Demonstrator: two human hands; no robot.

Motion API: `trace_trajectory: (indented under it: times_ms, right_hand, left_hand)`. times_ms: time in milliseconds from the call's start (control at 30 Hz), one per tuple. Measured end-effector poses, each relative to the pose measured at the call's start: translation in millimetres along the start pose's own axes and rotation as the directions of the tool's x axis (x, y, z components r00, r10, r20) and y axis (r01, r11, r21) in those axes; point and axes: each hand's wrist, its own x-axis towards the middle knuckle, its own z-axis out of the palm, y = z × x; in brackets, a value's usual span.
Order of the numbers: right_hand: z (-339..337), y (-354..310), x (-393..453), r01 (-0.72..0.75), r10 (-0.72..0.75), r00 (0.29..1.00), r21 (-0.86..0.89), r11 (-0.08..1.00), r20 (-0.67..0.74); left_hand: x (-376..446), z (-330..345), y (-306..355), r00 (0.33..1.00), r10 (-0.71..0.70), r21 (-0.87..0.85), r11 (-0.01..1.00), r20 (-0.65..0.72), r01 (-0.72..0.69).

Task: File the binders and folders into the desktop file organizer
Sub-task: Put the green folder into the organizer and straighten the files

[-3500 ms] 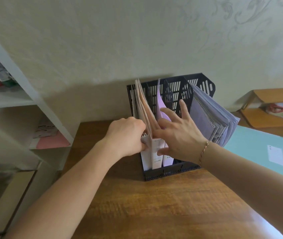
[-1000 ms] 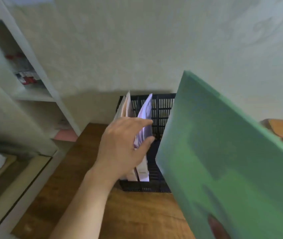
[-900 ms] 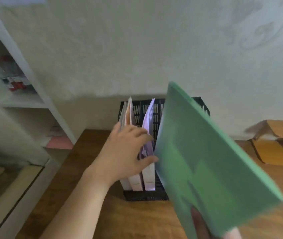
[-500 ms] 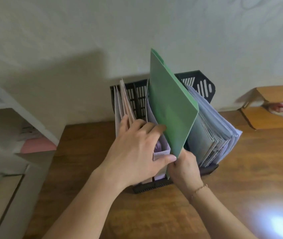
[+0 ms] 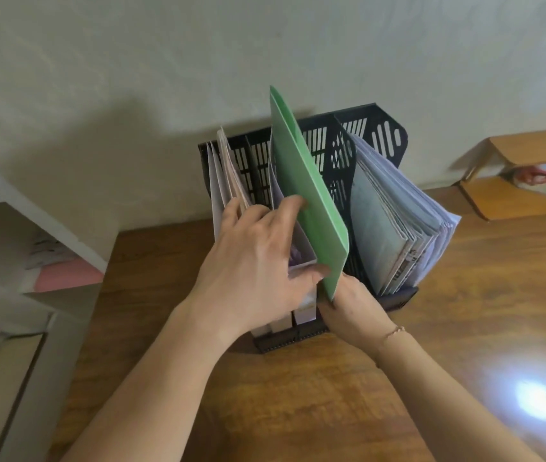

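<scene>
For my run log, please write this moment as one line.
step: inserting green folder into black organizer | right hand: grips folder's lower corner | left hand: holds lilac binder aside

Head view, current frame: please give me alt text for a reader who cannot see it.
A person's right hand lowers a green folder by its bottom corner into a black desktop file organizer on a wooden desk. The left hand holds the already filed pale binders aside. A thick stack of papers fills the rightmost slot.
</scene>
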Motion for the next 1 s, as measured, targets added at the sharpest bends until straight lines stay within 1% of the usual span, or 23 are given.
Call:
trace_trajectory:
  times_ms: [67,100,167,233,267,300,367,467,567,633,700,767,867,933,1000]
  right_hand:
    - [-12,-1,-4,0.093,-0.097,0.987,0.037,0.995,0.131]
    - [-20,-8,-5,0.141,-0.148,0.978,0.055,0.989,0.149]
    - [-48,-28,-6,0.188,-0.206,0.972,0.146,0.971,0.113]
    - [-85,-47,-1,0.278,-0.295,0.954,0.209,0.938,0.052]
    - [-103,-55,4,0.339,-0.355,0.933,0.189,0.921,0.054]
    - [-119,-61,11,0.4,-0.413,0.908,0.14,0.906,0.074]
    - [-142,-70,31,0.486,-0.483,0.865,0.014,0.874,0.137]
    - [-154,-72,55,0.531,-0.51,0.837,-0.073,0.844,0.198]
    - [-162,-77,64,0.57,-0.527,0.818,-0.205,0.796,0.23]
    - [-168,-79,65,0.576,-0.53,0.816,-0.252,0.778,0.231]
    - [-168,-79,65,0.578,-0.535,0.815,-0.272,0.769,0.22]
    - [-160,-75,66,0.579,-0.523,0.814,-0.289,0.762,0.253]
    - [-144,-63,65,0.575,-0.498,0.808,-0.236,0.783,0.315]
    - [-140,-58,64,0.562,-0.49,0.813,-0.202,0.802,0.313]
    - [-141,-57,63,0.564,-0.508,0.817,-0.192,0.803,0.272]
  left_hand:
    - [1,-1,0,1.0,0.0,-0.014,1.0,0.007,0.0]
    - [2,-3,0,1.0,-0.001,-0.027,1.0,0.016,0.001]
    - [1,-6,1,1.0,-0.001,-0.063,0.998,0.027,0.002]
    - [-1,-7,0,1.0,0.002,-0.086,0.996,0.021,-0.001]
    - [-2,-7,-1,1.0,0.008,-0.084,0.996,0.013,-0.007]
    - [-3,-7,-1,1.0,0.015,-0.075,0.997,0.002,-0.015]
    - [-4,-5,-2,1.0,0.015,-0.056,0.998,-0.017,-0.016]
    - [-3,-2,-2,1.0,-0.001,-0.027,1.0,-0.017,0.0]
    - [-3,-1,-3,1.0,-0.007,-0.02,1.0,-0.025,0.007]
    - [-3,-1,-4,1.0,-0.014,-0.037,0.999,-0.018,0.013]
    - [-3,-1,-5,1.0,-0.017,-0.043,0.999,-0.019,0.016]
    - [-3,-1,-3,1.0,-0.015,-0.027,1.0,-0.022,0.014]
    - [-2,-3,-1,1.0,-0.026,-0.031,0.999,-0.015,0.026]
    - [-2,-4,0,0.999,-0.035,-0.039,0.999,-0.005,0.035]
    - [-2,-5,0,0.999,-0.038,-0.036,0.999,0.004,0.038]
